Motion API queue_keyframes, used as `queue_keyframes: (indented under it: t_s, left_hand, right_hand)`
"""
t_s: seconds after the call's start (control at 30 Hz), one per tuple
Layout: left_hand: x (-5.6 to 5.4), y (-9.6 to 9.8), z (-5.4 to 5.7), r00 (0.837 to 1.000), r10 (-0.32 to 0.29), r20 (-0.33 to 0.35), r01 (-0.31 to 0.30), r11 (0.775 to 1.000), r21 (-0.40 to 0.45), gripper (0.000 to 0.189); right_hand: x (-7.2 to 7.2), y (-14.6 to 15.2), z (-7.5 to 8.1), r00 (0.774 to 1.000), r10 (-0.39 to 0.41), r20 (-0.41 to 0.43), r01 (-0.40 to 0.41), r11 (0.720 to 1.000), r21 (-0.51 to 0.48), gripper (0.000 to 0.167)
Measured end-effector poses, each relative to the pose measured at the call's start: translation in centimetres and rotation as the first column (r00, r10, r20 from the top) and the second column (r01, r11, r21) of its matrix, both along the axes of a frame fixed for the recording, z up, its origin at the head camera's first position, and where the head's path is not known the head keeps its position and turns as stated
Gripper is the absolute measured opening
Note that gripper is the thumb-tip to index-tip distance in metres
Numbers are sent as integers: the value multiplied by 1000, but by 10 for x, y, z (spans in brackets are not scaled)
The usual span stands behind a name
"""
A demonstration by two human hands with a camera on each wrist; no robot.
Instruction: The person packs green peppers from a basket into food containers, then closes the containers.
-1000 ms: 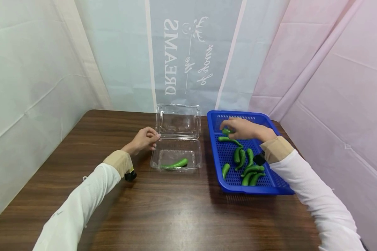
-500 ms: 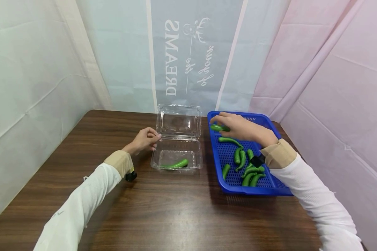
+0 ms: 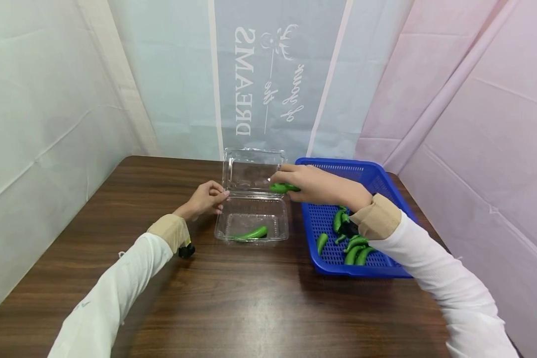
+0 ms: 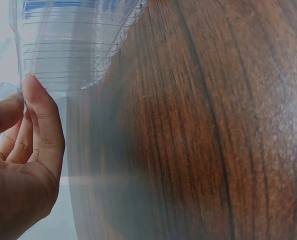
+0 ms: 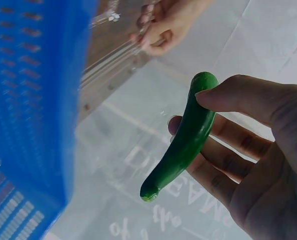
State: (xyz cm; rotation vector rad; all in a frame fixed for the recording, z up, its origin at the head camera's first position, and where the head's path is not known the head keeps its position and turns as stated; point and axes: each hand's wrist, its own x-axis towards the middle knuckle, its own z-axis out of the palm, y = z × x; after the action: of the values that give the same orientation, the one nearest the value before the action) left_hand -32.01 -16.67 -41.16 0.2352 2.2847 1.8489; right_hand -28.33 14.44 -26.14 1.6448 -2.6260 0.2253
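A clear plastic clamshell box [image 3: 246,209] stands with its lid [image 3: 250,171] raised at the back. One green chili pepper [image 3: 256,232] lies along the front of its base. My left hand [image 3: 202,200] pinches the box's left edge near the hinge, thumb against fingertips in the left wrist view. Another green chili pepper [image 5: 184,142] is held between the thumb and fingers of my right hand [image 3: 324,185]. In the head view this hand is raised between box and basket, with the pepper overlapping the lid's right side.
Right of the box stands a blue plastic basket [image 3: 362,271] holding several green chili peppers [image 3: 353,254], partly hidden by my right forearm. Both rest on a dark wooden table [image 3: 232,298]. Printed cloth [image 3: 174,89] hangs behind the table, with pale sheets at both sides.
My right hand has lifted a chili pepper out of the basket and carried it left to the raised lid. The left hand has stayed at the box's edge.
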Motion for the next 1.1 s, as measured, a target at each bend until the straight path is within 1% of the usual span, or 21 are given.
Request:
queue_keyframes:
  t_s: [0.23,0.4,0.57,0.7,0.83,0.93,1.03,1.1]
  left_hand:
    - [1,-1,3,1000,2,6,-2,1000,5,22]
    - [1,-4,3,1000,6,0,-6,1000,5,24]
    - [0,-5,-2,1000,1,-13,-1,1000,0,24]
    - [-1,-5,-3,1000,2,-7,-2,1000,-5,23]
    - [-3,-3,-3,1000,6,-4,-6,1000,-3,23]
    - [-2,-1,-2,1000,11,-3,-11,1000,0,22]
    - [-2,1,-1,1000,7,-6,-7,1000,-3,21]
    - [-2,2,-1,1000,3,-4,-3,1000,-3,20]
  right_hand:
    - [2,-26,4,1000,31,6,-31,999,-45,35]
    - [0,-43,0,999,34,28,-33,999,-35,33]
    - [-7,-60,-9,998,29,64,-32,999,36,33]
    - [-11,-72,-18,994,20,105,-33,991,131,30]
    - [-15,-84,-29,993,-4,118,-24,972,235,28]
    - [-21,-90,-39,993,-11,118,-24,956,291,24]
    - [-26,-95,-47,992,-13,127,-30,945,327,25]
    - [-30,-98,-51,990,-34,138,-18,934,357,30]
